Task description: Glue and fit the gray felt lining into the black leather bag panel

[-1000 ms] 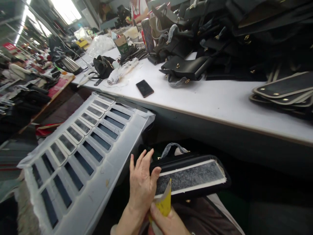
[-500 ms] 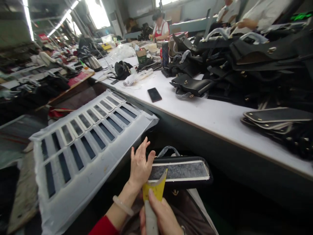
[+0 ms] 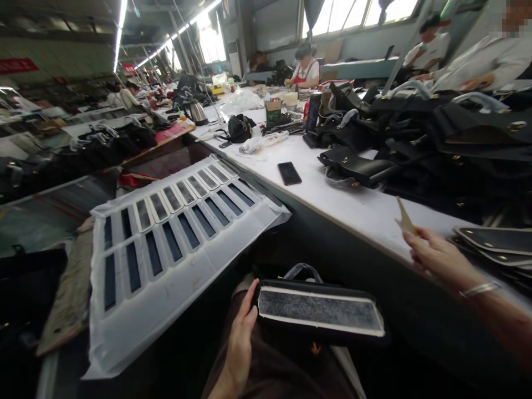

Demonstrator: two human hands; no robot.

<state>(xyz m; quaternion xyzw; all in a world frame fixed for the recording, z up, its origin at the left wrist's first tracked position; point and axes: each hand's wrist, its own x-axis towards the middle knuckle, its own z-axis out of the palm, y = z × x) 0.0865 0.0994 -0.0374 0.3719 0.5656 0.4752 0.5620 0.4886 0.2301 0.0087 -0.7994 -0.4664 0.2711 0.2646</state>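
A black handbag [image 3: 322, 310] lies across my lap, its long grey panel with a white border facing up. My left hand [image 3: 241, 338] holds the bag's left end, fingers along the edge and thumb on the near side. Out to the right, over the edge of the white table [image 3: 357, 221], my right hand [image 3: 432, 249] is closed around a scraper [image 3: 404, 216] with a yellowish blade, seen nearly edge-on. The scraper's handle is hidden in that hand. Beyond the bag stands its wrapped carrying handle [image 3: 305, 270].
On the left, a sheet-covered board [image 3: 178, 299] bears rows of dark strips, several with white borders. The table holds a phone [image 3: 289, 173], black bags [image 3: 357, 166] and stacked flat pieces [image 3: 499, 244] near my right hand. Co-workers sit or stand behind it.
My right hand has carried the scraper from in front of the bag to the table on the right. My left hand has come down onto the bag's left end. The camera view has shifted.
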